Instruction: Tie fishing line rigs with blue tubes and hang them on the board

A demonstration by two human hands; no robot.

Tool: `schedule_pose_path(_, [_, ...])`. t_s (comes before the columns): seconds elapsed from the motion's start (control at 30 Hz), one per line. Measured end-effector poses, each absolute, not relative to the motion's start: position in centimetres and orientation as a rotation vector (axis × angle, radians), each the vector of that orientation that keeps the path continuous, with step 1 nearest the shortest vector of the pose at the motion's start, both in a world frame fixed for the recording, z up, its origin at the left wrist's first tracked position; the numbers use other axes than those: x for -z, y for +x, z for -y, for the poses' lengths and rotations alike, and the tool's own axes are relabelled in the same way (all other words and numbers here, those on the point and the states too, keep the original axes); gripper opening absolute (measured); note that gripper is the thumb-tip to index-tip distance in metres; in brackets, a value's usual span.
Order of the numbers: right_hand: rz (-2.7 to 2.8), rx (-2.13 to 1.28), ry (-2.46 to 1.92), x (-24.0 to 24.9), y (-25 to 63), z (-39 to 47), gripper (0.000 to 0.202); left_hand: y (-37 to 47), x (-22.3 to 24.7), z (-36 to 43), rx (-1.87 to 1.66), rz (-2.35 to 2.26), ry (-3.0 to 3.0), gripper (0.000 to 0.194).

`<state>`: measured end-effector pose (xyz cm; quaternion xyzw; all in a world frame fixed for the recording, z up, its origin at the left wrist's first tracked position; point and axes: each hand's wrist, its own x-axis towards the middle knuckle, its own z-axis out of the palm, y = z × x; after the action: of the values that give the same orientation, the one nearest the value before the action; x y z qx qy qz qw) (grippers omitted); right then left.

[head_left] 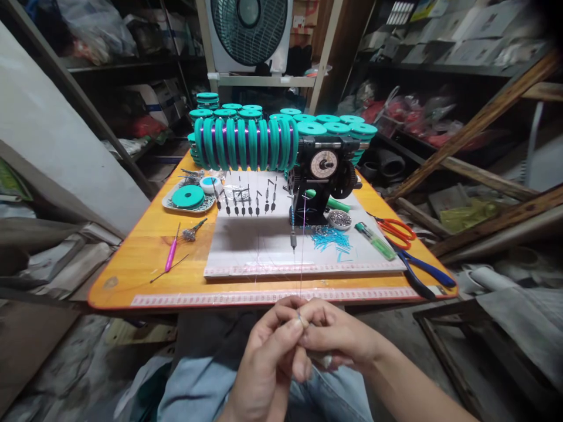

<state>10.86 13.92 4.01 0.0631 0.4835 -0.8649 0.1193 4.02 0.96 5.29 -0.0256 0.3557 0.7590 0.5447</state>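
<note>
Left hand and right hand pinch a thread beside a worktop; a tray holds a teal spool, a dish metal bits.

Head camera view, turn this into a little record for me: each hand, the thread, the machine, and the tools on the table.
Left hand: thumb and fingers pinched at the pink thread
Right hand: fingers curled against the left hand; exact grip hidden
Pink thread: runs from the machine area down to the fingertips
Machine: black, round dial, beside a row of teal spools
Tools, table's right: orange-handled scissors, blue-handled pliers
Tool, table's left: purple-handled tool
</note>
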Motion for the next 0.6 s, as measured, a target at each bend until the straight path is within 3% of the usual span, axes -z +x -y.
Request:
schedule_pose_path(0.27, [-1.450, 2.659, 0.493, -3.2, 11.5, -11.8, 0.044, 4.1, -5.1, -1.0, -1.804, -0.821, -0.075, 0.026])
schedule_pose_path(0.47, [-2.165, 2.506, 0.951, -3.9, 12.6, -11.3, 0.041, 4.1, -5.1, -0.7, -1.865, -0.838, -0.119, 0.024])
schedule_pose_path(0.6, [-2.161, 2.677, 0.925, -4.5, 12.9, -11.5, 0.030, 4.2, -5.3, -0.7, -1.881, -0.850, -0.181, 0.030])
